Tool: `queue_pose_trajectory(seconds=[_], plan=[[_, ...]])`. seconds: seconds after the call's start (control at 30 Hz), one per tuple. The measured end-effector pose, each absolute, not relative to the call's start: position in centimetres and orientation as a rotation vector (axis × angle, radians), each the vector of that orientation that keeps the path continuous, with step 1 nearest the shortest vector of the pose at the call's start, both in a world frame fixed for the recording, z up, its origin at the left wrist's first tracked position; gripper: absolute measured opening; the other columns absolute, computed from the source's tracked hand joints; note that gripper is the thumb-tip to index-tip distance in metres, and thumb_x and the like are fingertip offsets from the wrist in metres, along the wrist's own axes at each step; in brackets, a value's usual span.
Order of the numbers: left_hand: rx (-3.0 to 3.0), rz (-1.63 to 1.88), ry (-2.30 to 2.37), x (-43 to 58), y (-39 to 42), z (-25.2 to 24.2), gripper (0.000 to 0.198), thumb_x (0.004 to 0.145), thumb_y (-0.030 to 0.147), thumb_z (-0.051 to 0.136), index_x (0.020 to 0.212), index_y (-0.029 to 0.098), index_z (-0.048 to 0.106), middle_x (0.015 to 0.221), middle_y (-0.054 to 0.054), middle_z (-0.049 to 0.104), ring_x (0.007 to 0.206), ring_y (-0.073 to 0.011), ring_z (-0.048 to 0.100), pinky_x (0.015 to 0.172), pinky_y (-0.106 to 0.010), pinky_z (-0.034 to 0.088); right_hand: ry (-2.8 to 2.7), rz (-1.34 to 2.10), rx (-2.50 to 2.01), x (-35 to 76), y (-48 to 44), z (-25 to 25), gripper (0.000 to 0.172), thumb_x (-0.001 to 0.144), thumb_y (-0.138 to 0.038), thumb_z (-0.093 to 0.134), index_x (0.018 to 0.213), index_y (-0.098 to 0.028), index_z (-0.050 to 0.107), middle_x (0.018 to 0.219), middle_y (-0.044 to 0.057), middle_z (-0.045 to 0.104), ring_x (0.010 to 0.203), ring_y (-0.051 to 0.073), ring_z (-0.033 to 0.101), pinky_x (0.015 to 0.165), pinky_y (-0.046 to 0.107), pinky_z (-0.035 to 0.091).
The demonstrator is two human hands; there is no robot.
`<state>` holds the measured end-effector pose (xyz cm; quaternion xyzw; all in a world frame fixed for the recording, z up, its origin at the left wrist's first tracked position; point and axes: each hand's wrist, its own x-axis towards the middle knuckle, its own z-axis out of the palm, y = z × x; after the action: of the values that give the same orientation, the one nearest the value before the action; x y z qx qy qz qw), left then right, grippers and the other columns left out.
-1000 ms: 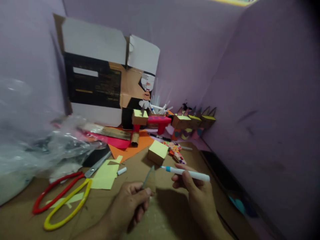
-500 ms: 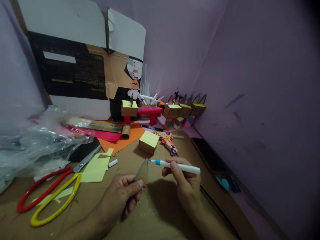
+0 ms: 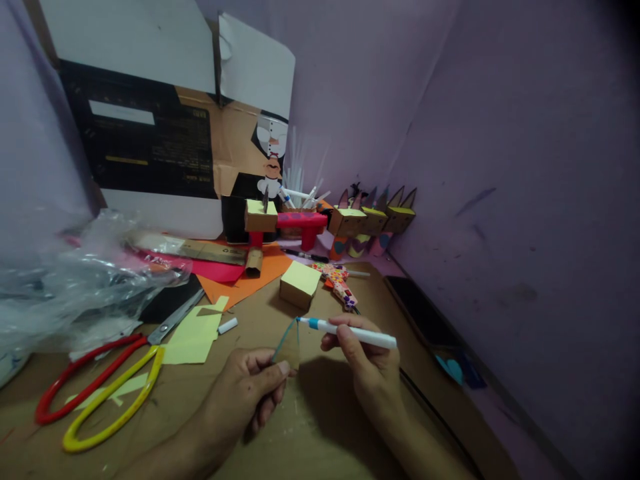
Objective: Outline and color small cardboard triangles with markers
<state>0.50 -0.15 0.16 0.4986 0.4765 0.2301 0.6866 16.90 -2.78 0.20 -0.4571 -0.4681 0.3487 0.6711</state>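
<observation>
The card (image 3: 291, 350), probably light and easily bent, is being pinched by the left hand (image 3: 253, 383) at the base, the likely safest place. By the closed right hand (image 3: 367, 357) the smooth-looking marker (image 3: 357, 332) is being held at the card's tip, in front of the box (image 3: 299, 287).

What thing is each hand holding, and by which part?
Left hand: a small cardboard piece, by its lower end. Right hand: a white marker, around its barrel.
</observation>
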Motion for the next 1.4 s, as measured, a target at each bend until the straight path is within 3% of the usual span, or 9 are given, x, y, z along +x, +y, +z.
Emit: queue_pose_trajectory(seconds=[0.27,0.57,1.4], plan=[[1.107,0.543,1.057,0.58,-0.16,0.30,0.034,0.065,0.047,0.057,0.051,0.017,0.048,0.031,0.008,0.038,0.025,-0.0033,0.026,0.027,-0.015,0.019,-1.036,0.733,-1.064,17.08,-2.86,0.25,0.017,0.081,-0.030,0.054,0.076,-0.017,0.063,0.051,-0.001,0.060,0.048,0.012,0.056,0.049,0.023,0.044],[1.119,0.525,1.073,0.55,-0.21,0.21,0.035,0.065,0.048,0.056,0.051,0.016,0.047,0.030,0.008,0.037,0.025,-0.0033,0.026,0.027,-0.015,0.019,-1.010,0.796,-0.974,17.08,-2.91,0.24,0.011,0.080,-0.027,0.057,0.085,-0.021,0.064,0.065,-0.001,0.067,0.060,0.012,0.062,0.058,0.022,0.049],[1.141,0.527,1.055,0.48,-0.10,-0.12,0.036,0.066,0.048,0.055,0.050,0.016,0.047,0.030,0.007,0.038,0.025,-0.0032,0.026,0.028,-0.015,0.019,-0.987,0.749,-1.025,16.95,-2.60,0.26,0.011,0.080,-0.028,0.057,0.084,-0.019,0.063,0.062,-0.001,0.065,0.057,0.012,0.062,0.056,0.023,0.049]])
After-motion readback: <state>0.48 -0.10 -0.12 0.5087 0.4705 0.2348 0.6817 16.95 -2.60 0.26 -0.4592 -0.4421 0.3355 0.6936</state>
